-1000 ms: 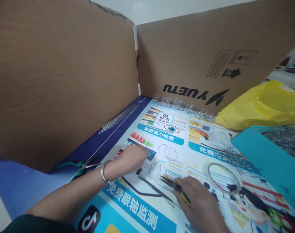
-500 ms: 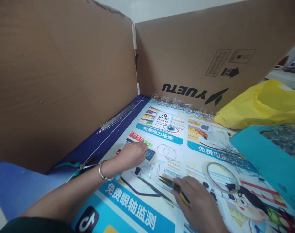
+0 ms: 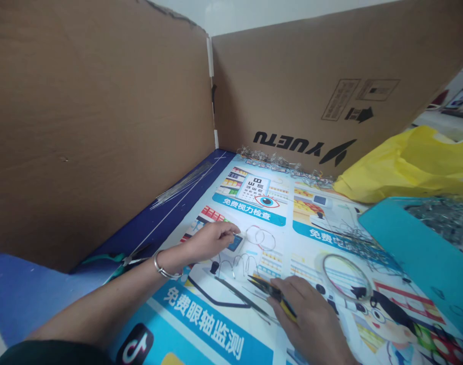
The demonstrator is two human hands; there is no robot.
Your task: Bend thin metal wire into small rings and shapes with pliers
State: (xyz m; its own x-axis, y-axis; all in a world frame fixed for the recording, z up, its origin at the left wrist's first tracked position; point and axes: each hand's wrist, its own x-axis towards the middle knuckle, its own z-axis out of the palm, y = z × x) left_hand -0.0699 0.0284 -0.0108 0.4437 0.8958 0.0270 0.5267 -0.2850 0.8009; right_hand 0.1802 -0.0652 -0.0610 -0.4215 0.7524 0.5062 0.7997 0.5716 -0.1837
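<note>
My right hand [image 3: 311, 317] is wrapped round pliers [image 3: 271, 291] with black-and-yellow handles, jaws pointing left and slightly apart. Beyond it, my left hand [image 3: 210, 241], with a silver bangle on the wrist, has its fingers pinched together; what they hold, if anything, is too small to make out. Thin wire rings [image 3: 260, 238] lie just right of its fingertips, overlapping each other. Between the two hands a bent wire with several loops [image 3: 241, 266] rests on the printed poster [image 3: 201, 317]. A dark, slim rod [image 3: 241, 294] lies left of the pliers' tips.
Cardboard walls [image 3: 102, 126] enclose the left and back. Green-handled scissors [image 3: 120, 261] and straight wires [image 3: 183, 185] lie left. At right are a wire coil [image 3: 347, 276], a blue container [image 3: 383, 223] of wire pieces, loose wires [image 3: 368, 243] and a yellow bag [image 3: 402, 167].
My left hand has turned and shifted slightly right, its fingers reaching out more towards the wire rings. The right hand with the pliers has stayed nearly still.
</note>
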